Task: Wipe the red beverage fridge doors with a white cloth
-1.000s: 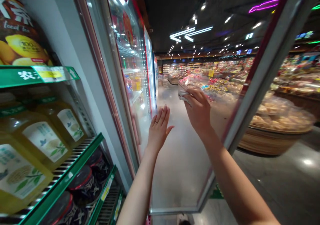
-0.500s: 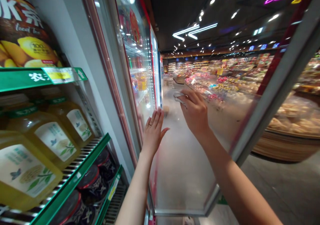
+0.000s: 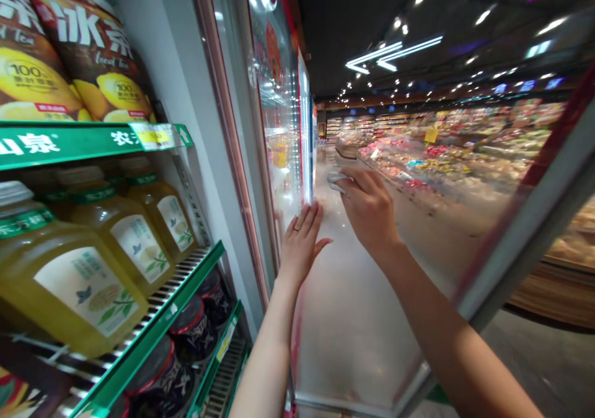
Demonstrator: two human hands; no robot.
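My left hand [image 3: 301, 244] lies flat with fingers stretched out against the glass of the open fridge door [image 3: 506, 263], a ring on one finger. My right hand [image 3: 368, 210] is curled around a small pale cloth [image 3: 335, 180] and presses it on the inner side of the same glass, a little above and to the right of the left hand. Store aisles show through the door's glass.
To the left, green fridge shelves [image 3: 153, 319] carry yellow tea bottles [image 3: 93, 269], iced tea bottles [image 3: 88, 52] above, dark-capped bottles [image 3: 190, 337] below. More glass fridge doors [image 3: 283, 126] run down the aisle. Produce displays [image 3: 446, 151] stand right.
The view has swung left, showing more of the shelves. The door frame has shifted right in view. Both hands stay on the glass, the right hand with the cloth barely moved.
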